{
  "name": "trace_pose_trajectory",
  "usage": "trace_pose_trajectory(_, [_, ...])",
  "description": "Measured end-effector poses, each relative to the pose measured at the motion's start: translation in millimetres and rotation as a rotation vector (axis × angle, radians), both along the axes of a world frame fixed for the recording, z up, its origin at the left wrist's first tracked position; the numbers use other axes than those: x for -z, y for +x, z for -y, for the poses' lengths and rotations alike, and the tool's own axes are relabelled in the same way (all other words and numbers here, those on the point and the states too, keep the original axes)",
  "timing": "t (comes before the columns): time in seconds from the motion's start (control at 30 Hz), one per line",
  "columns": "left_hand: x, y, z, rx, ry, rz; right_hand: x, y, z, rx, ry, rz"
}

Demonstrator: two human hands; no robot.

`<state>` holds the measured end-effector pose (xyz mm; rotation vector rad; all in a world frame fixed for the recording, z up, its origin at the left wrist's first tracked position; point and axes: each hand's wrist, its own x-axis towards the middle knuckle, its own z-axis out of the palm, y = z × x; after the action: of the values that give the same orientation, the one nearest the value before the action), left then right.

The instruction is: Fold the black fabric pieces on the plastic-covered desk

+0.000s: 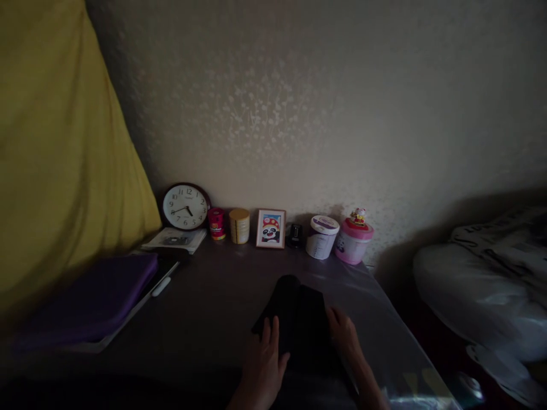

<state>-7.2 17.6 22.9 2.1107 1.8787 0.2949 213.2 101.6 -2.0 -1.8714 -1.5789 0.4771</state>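
A dark folded cloth [294,319] lies on the dark table [205,307] near its front edge. My left hand [262,359] rests flat on the cloth's left side, fingers stretched forward and slightly apart. On the cloth's right edge sits my right hand [344,333], fingers curved down against the fabric. The light is dim, so the cloth's folds are hard to make out.
Along the wall stand a round clock [185,206], a red can [216,223], a yellow tin [239,225], a framed panda picture [270,228], a white tub [322,236] and a pink jar [354,238]. A purple case [92,296] lies left. A yellow curtain [55,154] hangs left; a plastic-wrapped bundle [482,285] sits right.
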Motion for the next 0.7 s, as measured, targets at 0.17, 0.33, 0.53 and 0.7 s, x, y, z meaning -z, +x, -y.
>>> trace_pose_trajectory(0.17, [1.2, -7.2, 0.5, 0.034, -0.071, 0.103, 3.2, -12.9, 2.0, -0.035, 0.037, -0.003])
trace_pose_trajectory(0.33, [10.3, -8.1, -1.2, 0.006, -0.181, 0.184, 12.3, -15.1, 0.1, -0.052, 0.047, 0.048])
trace_pose_trajectory(0.53, [15.0, -5.1, -2.1, 0.006, -0.17, 0.171, -1.8, -20.3, -5.8, -0.096, 0.122, -0.137])
trace_pose_trajectory(0.7, [15.8, -4.0, -1.3, 0.01, -0.129, 0.114, -27.2, -43.7, -13.8, -0.184, 0.174, -0.319])
